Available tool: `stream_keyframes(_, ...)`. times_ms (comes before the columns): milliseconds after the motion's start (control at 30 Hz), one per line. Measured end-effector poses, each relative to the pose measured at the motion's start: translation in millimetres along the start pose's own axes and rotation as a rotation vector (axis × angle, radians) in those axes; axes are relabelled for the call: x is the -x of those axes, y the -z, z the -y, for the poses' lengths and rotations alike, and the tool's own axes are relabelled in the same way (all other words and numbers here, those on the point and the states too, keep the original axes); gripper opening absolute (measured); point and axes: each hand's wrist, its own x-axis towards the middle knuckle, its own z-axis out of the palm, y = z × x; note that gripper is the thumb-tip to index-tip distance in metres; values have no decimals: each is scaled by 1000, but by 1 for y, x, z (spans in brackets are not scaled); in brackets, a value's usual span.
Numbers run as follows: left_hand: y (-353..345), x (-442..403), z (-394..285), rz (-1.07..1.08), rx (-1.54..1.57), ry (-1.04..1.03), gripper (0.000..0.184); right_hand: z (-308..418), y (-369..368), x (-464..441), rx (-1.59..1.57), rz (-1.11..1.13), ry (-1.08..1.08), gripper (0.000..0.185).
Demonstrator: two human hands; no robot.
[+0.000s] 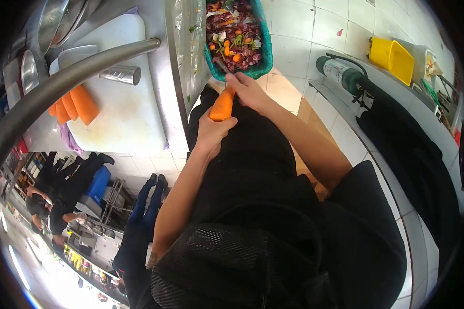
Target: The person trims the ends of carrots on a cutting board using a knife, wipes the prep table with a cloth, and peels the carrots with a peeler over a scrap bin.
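My left hand [214,132] is wrapped round the thick end of an orange carrot [222,105]. At the carrot's narrow end, my right hand [246,91] is closed on a slim tool [221,65], perhaps a peeler, whose details are too small to tell. Just beyond my hands stands a green bin [267,45] holding red and green scraps and orange pieces. Several peeled carrots [83,105] lie on the white cutting board [126,110] to the left, beside a knife [119,73] with a metal handle.
A curved metal bar [82,72] crosses above the steel counter [175,98], near metal bowls [62,23]. On the right are a green cylinder [340,73] and a yellow bin [393,61]. People [139,221] stand at the lower left.
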Motion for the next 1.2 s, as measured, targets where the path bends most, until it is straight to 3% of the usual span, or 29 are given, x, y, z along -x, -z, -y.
stream_keyframes(67,7,-4,10,24,203,63,36,-15,19,-1,825,-271,506,40)
stream_keyframes(100,8,-6,14,27,205,58,36,7,16,22,920,-173,370,44)
stream_keyframes(133,9,-8,17,23,220,47,33,18,10,42,925,-172,373,44)
stream_keyframes(200,10,-7,23,19,234,40,30,27,0,71,1117,82,454,39)
stream_keyframes(333,7,-4,22,19,262,57,33,26,3,77,1082,127,487,38)
stream_keyframes(433,6,6,20,4,212,52,30,4,37,25,1158,-22,507,39)
stream_keyframes(500,9,4,21,-6,162,27,29,-8,67,-17,1331,-82,183,38)
stream_keyframes(600,6,9,10,-75,7,-15,37,-31,85,-51,1194,-283,181,43)
stream_keyframes(633,6,13,6,-115,-123,-27,40,-28,81,-52,1126,-253,184,47)
stream_keyframes(667,9,17,6,-183,-262,-45,43,-57,90,-69,1218,-237,687,52)
stream_keyframes(700,19,13,21,-179,-284,-24,56,-46,81,-63,897,-227,827,60)
stream_keyframes(733,24,26,16,-95,-269,-136,68,-25,57,-45,518,-222,391,70)
stream_keyframes(767,24,40,20,-127,-314,-195,77,-4,45,-19,274,-165,95,72)
stream_keyframes(800,25,59,11,7,-207,-175,78,-6,45,-19,37,-42,61,62)
stream_keyframes(833,36,56,24,63,-208,-176,75,-33,18,-57,-458,-46,369,45)
stream_keyframes(867,40,59,30,37,-191,-258,70,-17,25,-43,-353,146,254,35)
stream_keyframes(900,41,57,46,8,-175,-253,67,-54,52,-89,-353,188,240,31)
stream_keyframes(933,43,51,47,-2,-156,-240,64,-55,57,-100,-219,109,92,25)
stream_keyframes(1000,39,77,24,-37,-128,-240,58,-35,28,-86,233,-42,295,23)
stream_keyframes(1033,41,81,16,-62,-109,-281,58,-16,36,-93,770,145,363,21)
stream_keyframes(1067,39,89,14,-19,-74,-234,59,-15,50,-109,790,156,390,21)
stream_keyframes(1133,36,90,29,10,-44,-206,60,-14,56,-141,322,15,441,45)
stream_keyframes(1167,34,86,41,-36,-21,-256,65,-1,55,-138,330,32,467,45)
stream_keyframes(1200,34,84,48,-80,4,-306,69,20,50,-101,419,-1,360,44)
